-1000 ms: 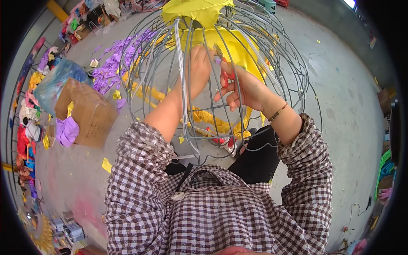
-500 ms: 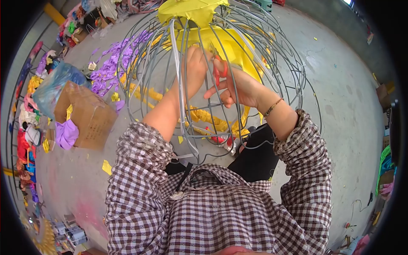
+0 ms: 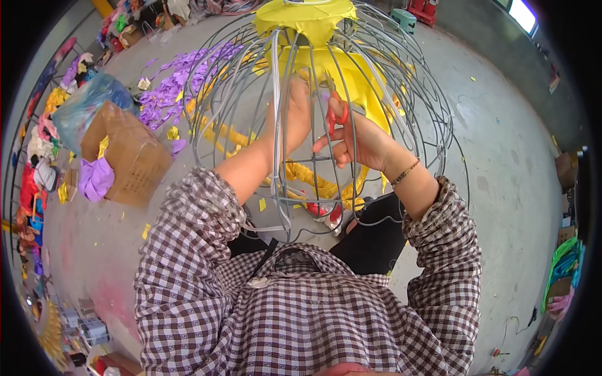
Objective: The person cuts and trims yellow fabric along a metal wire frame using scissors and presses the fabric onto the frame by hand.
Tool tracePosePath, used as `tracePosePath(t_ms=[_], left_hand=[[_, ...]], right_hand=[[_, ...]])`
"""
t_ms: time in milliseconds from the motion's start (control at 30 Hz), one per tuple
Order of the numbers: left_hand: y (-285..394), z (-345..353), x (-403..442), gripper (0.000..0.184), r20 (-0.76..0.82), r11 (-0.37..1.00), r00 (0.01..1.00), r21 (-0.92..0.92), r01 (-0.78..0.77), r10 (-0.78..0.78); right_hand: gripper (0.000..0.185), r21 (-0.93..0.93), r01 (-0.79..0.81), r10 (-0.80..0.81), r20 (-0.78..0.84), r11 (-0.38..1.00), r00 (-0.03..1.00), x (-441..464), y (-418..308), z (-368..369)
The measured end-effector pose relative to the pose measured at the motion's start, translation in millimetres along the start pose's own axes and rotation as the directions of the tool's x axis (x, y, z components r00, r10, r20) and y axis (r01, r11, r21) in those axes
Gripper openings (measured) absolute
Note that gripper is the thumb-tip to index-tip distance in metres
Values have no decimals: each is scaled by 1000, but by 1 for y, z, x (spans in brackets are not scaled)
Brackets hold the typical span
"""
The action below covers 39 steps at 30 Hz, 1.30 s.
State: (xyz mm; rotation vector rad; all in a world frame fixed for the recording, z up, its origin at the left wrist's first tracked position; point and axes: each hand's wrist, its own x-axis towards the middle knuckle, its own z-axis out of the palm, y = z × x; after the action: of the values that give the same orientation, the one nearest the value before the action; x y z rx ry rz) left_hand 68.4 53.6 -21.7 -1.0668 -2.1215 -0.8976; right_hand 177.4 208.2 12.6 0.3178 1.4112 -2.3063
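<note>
A large grey wire dome frame (image 3: 276,103) stands before a person in checked sleeves (image 3: 191,235). Bright yellow fabric (image 3: 362,81) covers its crown and hangs behind the near ribs, most of them bare. The right hand (image 3: 369,139) is closed around red-handled scissors (image 3: 332,118); the left hand (image 3: 295,111) is at the fabric, its grip impossible to tell. Ribs partly obstruct both. Purple scraps (image 3: 168,95) and a brown cardboard box (image 3: 137,164) lie leftward on the grey floor (image 3: 495,200).

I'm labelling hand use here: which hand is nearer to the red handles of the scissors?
Right. The right hand holds the scissors by those handles; the left hand is apart from them, just to their left.
</note>
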Motion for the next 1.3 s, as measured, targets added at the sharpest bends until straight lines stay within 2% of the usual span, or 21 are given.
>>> tracePosePath(t_ms=[33,167,367,500,533,667,867,1000,1033,1167,1200,1300], left_hand=[[-3,1,-1,15,-8,1000,1000,4,5,-5],[-21,13,-5,35,14,995,995,41,-95,95],[-20,14,7,31,-139,997,989,54,-48,55],[-22,9,21,26,46,979,984,-108,176,-172],[-20,7,24,26,48,979,985,-112,173,-168],[-12,-1,36,26,183,904,910,-148,400,-373],[-37,22,30,28,96,977,974,-32,211,-207],[-56,37,29,33,-113,996,993,86,-34,44],[-53,37,30,33,-105,996,993,82,-39,48],[-38,27,37,38,13,972,973,-20,232,-232],[-35,22,40,38,17,972,972,-20,234,-234],[-29,8,51,40,223,899,900,-152,412,-375]], right_hand=[[56,-8,-3,3,5,1000,1000,2,1,-1],[53,38,18,-17,-36,999,999,6,4,-2],[49,27,55,-54,-65,998,996,5,4,1],[46,25,-1,2,-35,1000,999,4,3,-3],[46,28,1,0,-40,1000,999,4,3,-4],[46,44,22,-20,-53,999,998,5,5,-1],[55,6,67,-66,-34,998,997,4,5,-1],[55,-5,1,-1,17,1000,1000,-2,2,1],[55,4,3,-3,12,1000,1000,-3,1,2],[51,11,-20,21,-31,1000,999,-5,0,7],[51,13,-23,24,-32,1000,999,-5,0,8],[51,23,-12,13,-25,1000,1000,-2,1,6]])
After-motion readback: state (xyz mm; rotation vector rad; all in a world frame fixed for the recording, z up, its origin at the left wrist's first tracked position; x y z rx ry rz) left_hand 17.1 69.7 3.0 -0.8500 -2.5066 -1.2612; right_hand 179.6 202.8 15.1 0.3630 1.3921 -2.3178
